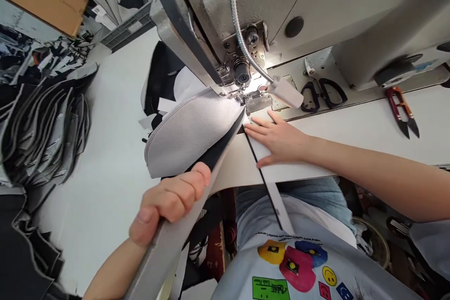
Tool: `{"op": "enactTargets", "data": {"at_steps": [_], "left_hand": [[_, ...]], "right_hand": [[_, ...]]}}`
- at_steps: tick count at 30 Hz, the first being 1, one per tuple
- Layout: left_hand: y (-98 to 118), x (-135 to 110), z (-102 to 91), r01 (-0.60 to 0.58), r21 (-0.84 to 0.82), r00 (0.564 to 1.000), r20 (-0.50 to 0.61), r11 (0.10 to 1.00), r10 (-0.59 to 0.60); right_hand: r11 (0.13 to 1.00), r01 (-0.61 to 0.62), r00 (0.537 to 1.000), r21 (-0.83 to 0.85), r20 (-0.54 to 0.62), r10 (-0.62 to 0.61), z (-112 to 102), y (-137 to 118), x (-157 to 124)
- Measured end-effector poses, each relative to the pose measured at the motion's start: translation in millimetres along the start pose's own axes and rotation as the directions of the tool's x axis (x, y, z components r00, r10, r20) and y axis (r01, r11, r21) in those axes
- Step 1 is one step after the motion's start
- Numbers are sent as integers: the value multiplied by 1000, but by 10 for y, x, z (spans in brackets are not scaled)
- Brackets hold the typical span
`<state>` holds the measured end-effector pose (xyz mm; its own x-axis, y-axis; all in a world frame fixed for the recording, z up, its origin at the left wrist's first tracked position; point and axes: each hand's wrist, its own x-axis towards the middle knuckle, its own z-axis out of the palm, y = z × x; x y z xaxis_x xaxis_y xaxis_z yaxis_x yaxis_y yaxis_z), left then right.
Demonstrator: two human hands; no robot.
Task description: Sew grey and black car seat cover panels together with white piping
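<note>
The soft, light gray bag piece (190, 133) sits under the sewing machine (267, 4) foot, and it bends easily, so hold it by the gray strip (165, 253) your closed left hand (168, 201) grips, while your open right hand (277, 138) lies flat on the pale strip (272, 192).

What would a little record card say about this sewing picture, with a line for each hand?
Machine: sewing machine on a white table
Left hand: gripping a gray fabric strip with a black edge
Right hand: lying flat, fingers spread, near the metal presser foot
At the foot: curved gray mesh fabric piece
Tools nearby: red thread snips, black-handled scissors
Pile: gray and black fabric pieces
</note>
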<state>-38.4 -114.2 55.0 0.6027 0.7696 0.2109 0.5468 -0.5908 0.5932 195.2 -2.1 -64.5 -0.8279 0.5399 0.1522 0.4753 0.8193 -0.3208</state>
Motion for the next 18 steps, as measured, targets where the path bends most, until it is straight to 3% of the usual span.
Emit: {"op": "enactTargets", "data": {"at_steps": [1, 3, 4, 6, 8, 11, 14, 18], "left_hand": [[46, 15, 58, 12, -113, 1000, 10, 994, -11], [83, 65, 272, -69, -292, 984, 136, 954, 112], [61, 103, 388, -99, -270, 960, 229, 958, 164], [-81, 204, 545, -131, -59, 931, 337, 990, 143], [-338, 326, 557, -35, 309, 954, 295, 951, -61], [-768, 493, 381, 137, 708, 938, 131, 692, -320], [-1019, 598, 195, 70, 827, 917, 168, 558, -363], [-1103, 663, 111, -35, 853, 905, 249, 521, -346]], "right_hand": [[999, -32, 999, 7, -8, 32, 9, -6, 49], [997, -80, 997, 16, -19, 80, 15, -12, 120], [996, -85, 996, 18, -17, 86, 13, -13, 135], [997, -77, 997, 19, -13, 77, 3, -15, 127], [997, -72, 997, 19, -20, 72, -9, -22, 93], [996, -89, 995, 25, -33, 90, -25, -46, 60], [994, -100, 994, 42, -30, 101, -41, -76, 64], [992, -109, 993, 67, -33, 111, -42, -105, 71]]}}
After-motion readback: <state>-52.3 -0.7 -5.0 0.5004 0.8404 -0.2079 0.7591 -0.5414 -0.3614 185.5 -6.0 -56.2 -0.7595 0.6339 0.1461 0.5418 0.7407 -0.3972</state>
